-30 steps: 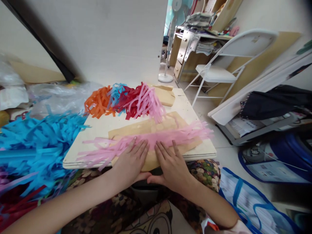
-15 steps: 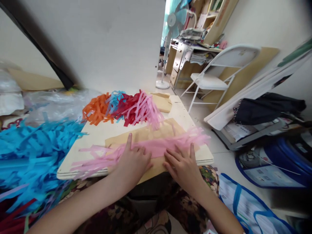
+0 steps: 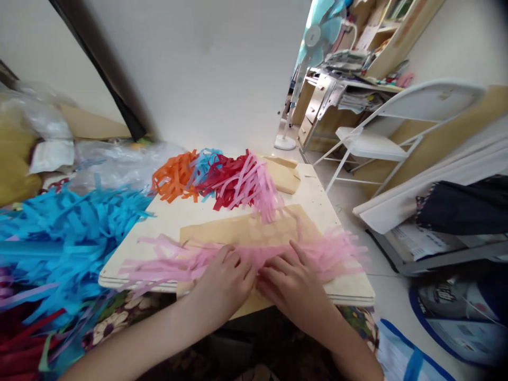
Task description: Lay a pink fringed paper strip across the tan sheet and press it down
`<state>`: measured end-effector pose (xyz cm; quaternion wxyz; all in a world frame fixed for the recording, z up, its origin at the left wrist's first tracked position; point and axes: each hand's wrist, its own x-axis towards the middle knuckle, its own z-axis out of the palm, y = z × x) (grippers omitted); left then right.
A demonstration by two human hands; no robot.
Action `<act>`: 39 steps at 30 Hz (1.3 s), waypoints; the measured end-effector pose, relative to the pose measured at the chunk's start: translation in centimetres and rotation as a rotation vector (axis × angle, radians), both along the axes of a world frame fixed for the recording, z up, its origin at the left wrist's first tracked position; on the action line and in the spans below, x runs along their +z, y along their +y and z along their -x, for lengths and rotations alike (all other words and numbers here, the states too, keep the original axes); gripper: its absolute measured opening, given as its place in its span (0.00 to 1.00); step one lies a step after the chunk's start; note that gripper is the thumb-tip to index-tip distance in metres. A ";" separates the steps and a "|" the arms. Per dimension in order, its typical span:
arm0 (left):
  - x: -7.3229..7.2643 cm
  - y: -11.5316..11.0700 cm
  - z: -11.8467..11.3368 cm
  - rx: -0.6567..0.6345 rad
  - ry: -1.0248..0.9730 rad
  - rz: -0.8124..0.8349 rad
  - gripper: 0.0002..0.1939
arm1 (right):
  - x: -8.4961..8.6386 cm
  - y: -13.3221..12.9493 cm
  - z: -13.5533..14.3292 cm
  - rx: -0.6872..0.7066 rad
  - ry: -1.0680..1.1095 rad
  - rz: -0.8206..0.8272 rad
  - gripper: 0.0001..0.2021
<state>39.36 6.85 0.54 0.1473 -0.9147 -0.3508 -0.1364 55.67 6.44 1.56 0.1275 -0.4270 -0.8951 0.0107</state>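
A long strip of pink fringed tissue paper (image 3: 170, 262) lies across a brown cardboard piece (image 3: 246, 230) on a small light wooden board (image 3: 317, 196) in front of me. My left hand (image 3: 222, 286) rests palm down on the middle of the pink fringe, fingers slightly curled. My right hand (image 3: 291, 283) lies beside it, fingers spread flat on the fringe and cardboard. The two hands nearly touch at the middle of the strip.
Orange, blue, red and pink fringe bundles (image 3: 218, 177) lie at the board's far side by another cardboard piece (image 3: 283, 177). A big blue fringe heap (image 3: 59, 233) fills the left. A white folding chair (image 3: 381, 143), a fan (image 3: 313, 42) and a cluttered desk stand at the right.
My hands have slid back together to the middle of the pink fringe after being spread apart half a second ago. The camera view has shifted to the left.
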 end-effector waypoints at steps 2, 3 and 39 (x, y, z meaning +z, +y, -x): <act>-0.3 -0.1 -0.2 0.021 0.008 -0.043 0.05 | -0.4 0.1 -0.1 0.003 0.028 -0.020 0.05; -0.4 -0.2 -0.3 0.031 0.008 -0.054 0.06 | -0.6 0.1 -0.1 0.007 0.037 -0.028 0.06; 0.2 0.6 0.0 0.307 -0.129 0.054 0.16 | 0.6 -0.1 -3.0 -0.221 -0.046 -0.032 0.14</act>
